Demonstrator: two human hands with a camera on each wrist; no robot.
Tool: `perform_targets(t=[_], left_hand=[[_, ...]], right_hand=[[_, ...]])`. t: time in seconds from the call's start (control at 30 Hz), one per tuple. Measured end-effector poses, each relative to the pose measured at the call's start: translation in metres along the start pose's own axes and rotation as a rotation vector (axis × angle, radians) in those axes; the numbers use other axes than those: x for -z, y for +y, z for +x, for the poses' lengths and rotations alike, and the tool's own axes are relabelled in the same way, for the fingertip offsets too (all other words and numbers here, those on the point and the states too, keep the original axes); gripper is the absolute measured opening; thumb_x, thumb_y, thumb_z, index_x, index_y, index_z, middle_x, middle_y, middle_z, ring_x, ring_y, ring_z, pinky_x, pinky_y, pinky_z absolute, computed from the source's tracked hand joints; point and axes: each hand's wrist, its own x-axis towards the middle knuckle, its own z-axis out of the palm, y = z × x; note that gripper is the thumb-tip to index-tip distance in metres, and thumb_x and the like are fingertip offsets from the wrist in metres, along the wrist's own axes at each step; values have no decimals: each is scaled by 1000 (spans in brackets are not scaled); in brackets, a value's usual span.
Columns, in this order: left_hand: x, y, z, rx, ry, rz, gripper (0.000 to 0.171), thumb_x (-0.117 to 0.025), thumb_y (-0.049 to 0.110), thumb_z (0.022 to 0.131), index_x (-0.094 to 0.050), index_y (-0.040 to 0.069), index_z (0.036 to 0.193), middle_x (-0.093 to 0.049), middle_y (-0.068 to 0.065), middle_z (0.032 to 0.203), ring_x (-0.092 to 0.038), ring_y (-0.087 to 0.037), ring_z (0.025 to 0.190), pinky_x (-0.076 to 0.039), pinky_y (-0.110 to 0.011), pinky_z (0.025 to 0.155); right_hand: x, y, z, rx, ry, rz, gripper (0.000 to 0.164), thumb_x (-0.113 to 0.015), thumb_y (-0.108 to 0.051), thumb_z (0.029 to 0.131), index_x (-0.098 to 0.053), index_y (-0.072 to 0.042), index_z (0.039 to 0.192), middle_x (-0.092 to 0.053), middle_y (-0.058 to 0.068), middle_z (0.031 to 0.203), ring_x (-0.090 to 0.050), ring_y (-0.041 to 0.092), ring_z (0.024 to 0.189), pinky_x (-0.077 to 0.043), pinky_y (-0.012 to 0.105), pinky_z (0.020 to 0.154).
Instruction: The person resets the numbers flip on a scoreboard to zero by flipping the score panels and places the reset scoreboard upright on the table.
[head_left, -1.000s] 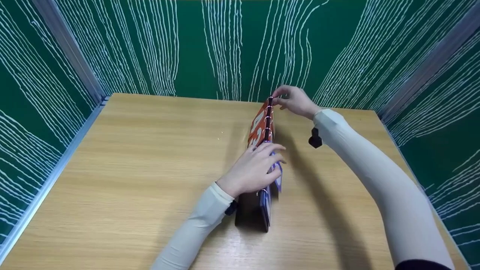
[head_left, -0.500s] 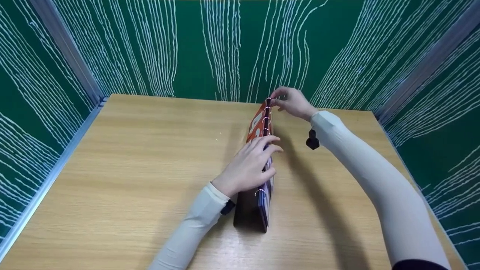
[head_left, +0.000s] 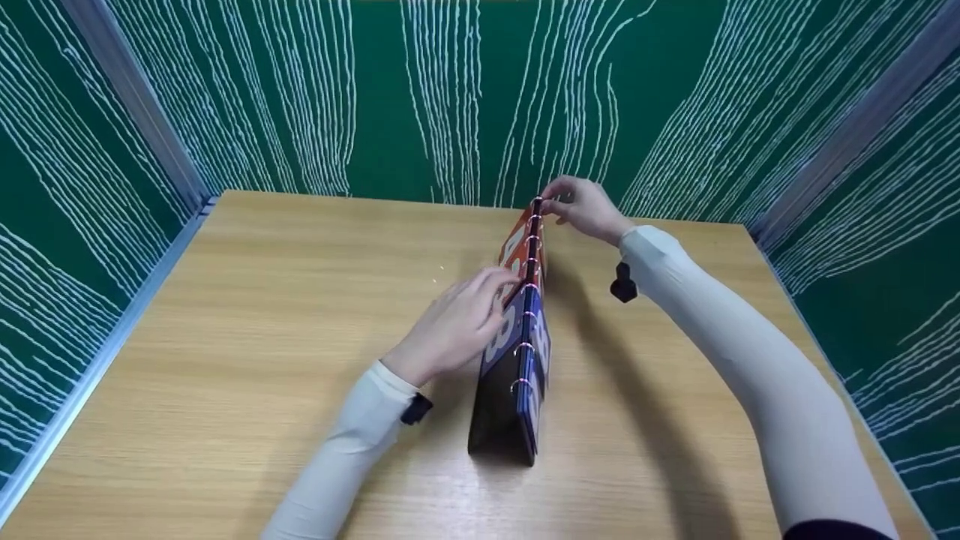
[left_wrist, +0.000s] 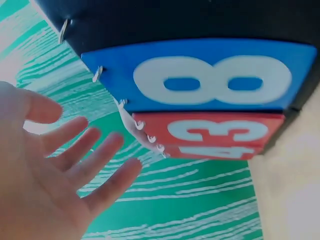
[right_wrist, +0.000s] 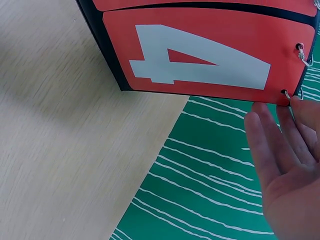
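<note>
A tabletop flip scoreboard (head_left: 497,405) stands like a tent on the table, its ring-bound spine running away from me. On its left face, a blue card with an 8 (left_wrist: 212,80) hangs nearer than red cards with a 3 and a 4 (left_wrist: 215,150). My left hand (head_left: 450,326) is beside this face, fingers spread and apart from the rings in the left wrist view. At the far end of the spine, my right hand (head_left: 586,210) pinches the top corner between thumb and fingers. The right wrist view has a red card with a 4 (right_wrist: 200,60) above that hand.
The wooden table (head_left: 315,300) carries the scoreboard near its middle. Green walls (head_left: 382,97) with wavy white lines rise at the back and both sides, joined by grey metal posts (head_left: 142,97). The scoreboard's far end is close to the back wall.
My left hand has drawn back leftward off the spine, uncovering the blue cards. A blue card swinging out on the right side has settled down. My right hand stays at the far corner.
</note>
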Motion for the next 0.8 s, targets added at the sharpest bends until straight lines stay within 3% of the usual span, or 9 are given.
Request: perform_targets(t=[0.2, 0.4, 0.5, 0.67, 0.8], left_hand=[[2, -27, -17, 53, -115, 9, 59, -56, 26, 101, -35, 18, 155, -50, -6, 154, -62, -25, 129, -55, -44, 102], [-6, -47, -25, 50, -251, -15, 76, -71, 24, 91, -34, 13, 157, -56, -14, 146, -67, -28, 102, -56, -43, 84], [-13, -53, -24, 64, -291, -47, 84, -75, 21, 87, -32, 12, 158, -54, -15, 149, -67, -29, 104, -56, -45, 90], [-26, -60, -22, 80, -311, -108, 90, -76, 21, 85, -28, 10, 160, -51, -16, 153, -59, -31, 133, -48, -49, 111], [-33, -66, -19, 80, -314, -143, 92, -74, 24, 86, -23, 9, 162, -46, -15, 158, -55, -31, 139, -43, -49, 116]], right_hand=[[-2, -3, -1, -6, -2, 17, 20, -57, -16, 103, -61, -8, 121, -65, 14, 126, -64, 26, 117, -56, 47, 98], [-2, -3, -2, -18, 6, 19, 20, -56, -16, 104, -61, -9, 122, -65, 14, 126, -64, 26, 118, -56, 47, 99], [-2, -3, -3, -20, 11, 16, 20, -56, -16, 104, -60, -9, 123, -65, 12, 126, -64, 24, 117, -56, 45, 98], [-2, -3, -4, -13, 16, 8, 20, -55, -17, 105, -60, -10, 123, -65, 12, 127, -64, 24, 117, -57, 41, 95], [-3, -2, -4, -4, 19, 8, 21, -55, -18, 105, -60, -9, 123, -64, 12, 126, -64, 25, 116, -57, 43, 96]])
